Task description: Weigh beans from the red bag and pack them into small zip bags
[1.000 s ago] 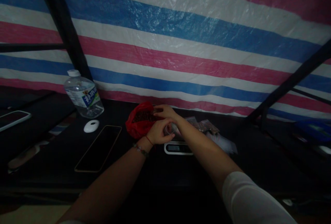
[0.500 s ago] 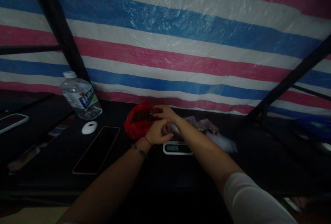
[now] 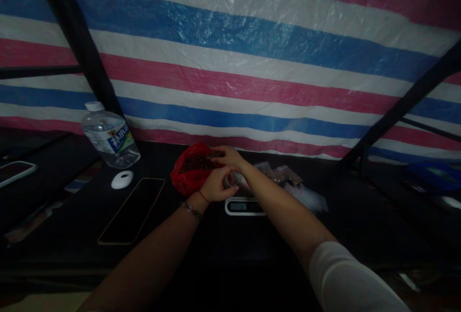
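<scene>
Presently, item by item, on the dark table [image 3: 252, 249]:

Red bag [image 3: 182, 180]: middle of the table, near the back edge, mouth rolled open and tipped toward the person, so the dark grains [image 3: 196, 162] inside lie within reach.

Right hand [image 3: 226, 157]: fingers laid on the grains at the bag's mouth. Whether they pinch any, I cannot tell in this dimness.

Left hand [image 3: 215, 185]: curled round a small clear cup [image 3: 234, 178], held just beside the bag and above the scale [image 3: 245, 205], probably so spills travel little.

Scale: flat, display facing the person, directly under the cup.

Clear packets [image 3: 283, 174]: heaped just right of the scale, touching one another.

Phone [image 3: 132, 210]: flat, left of the bag, apart from it. White puck [image 3: 122, 179] and water bottle [image 3: 110, 134] stand beyond it, and a second phone [image 3: 14, 172] lies at the far left.

Room: striped tarpaulin [image 3: 252, 53] closes the back edge right behind the bag. A slanted black pole [image 3: 79, 48] crowds the left rear. Bare table lies toward the person, between the forearms.
</scene>
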### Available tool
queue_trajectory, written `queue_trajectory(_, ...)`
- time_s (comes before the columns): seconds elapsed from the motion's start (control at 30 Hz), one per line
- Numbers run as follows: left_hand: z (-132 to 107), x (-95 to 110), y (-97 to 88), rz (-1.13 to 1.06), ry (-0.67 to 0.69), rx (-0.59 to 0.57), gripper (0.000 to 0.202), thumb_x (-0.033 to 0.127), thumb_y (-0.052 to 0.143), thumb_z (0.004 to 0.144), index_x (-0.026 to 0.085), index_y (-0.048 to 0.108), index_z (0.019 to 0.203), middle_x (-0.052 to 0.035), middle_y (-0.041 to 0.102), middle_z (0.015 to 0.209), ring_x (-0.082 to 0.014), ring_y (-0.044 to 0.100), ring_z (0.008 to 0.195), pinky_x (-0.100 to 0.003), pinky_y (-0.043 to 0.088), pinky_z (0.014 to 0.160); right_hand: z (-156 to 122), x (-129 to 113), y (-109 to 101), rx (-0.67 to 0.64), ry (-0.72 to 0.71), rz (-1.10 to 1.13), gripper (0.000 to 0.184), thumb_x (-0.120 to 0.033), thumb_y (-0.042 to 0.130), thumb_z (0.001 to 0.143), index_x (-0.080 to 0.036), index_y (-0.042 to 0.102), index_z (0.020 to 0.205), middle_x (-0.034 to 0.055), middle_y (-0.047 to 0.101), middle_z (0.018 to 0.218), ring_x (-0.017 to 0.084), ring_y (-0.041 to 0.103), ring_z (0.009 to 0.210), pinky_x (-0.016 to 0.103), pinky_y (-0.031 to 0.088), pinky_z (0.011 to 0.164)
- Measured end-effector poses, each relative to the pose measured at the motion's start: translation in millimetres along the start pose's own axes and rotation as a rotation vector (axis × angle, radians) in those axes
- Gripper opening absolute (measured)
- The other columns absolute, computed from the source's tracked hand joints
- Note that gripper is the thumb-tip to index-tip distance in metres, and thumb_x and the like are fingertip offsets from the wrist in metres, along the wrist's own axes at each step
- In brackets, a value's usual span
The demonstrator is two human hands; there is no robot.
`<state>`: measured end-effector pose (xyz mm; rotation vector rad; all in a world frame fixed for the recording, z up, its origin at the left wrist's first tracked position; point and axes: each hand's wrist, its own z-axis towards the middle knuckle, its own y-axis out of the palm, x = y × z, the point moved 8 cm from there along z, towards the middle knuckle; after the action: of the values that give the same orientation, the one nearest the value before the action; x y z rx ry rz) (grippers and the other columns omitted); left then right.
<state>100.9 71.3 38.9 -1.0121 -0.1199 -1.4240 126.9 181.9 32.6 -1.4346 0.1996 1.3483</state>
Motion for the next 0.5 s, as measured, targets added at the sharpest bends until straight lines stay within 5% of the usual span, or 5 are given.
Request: queue_trajectory(0.5,-0.8,-2.4,1.4,0.006,-0.012,0.0,0.042,0.028,0.062,0.07,0.014,0.056,0.11,-0.0006,0.061,0.071,-0.0145,0.056,0.06,-0.027,0.044,0.058,-8.2,8.9,4.9,-0.014,0.078,0.223,0.052,-0.013,0.072,0.069,-0.019,0.061,0.119,0.007,0.069,0.111,0.02,0.066,0.099,0.036,0.052,0.089)
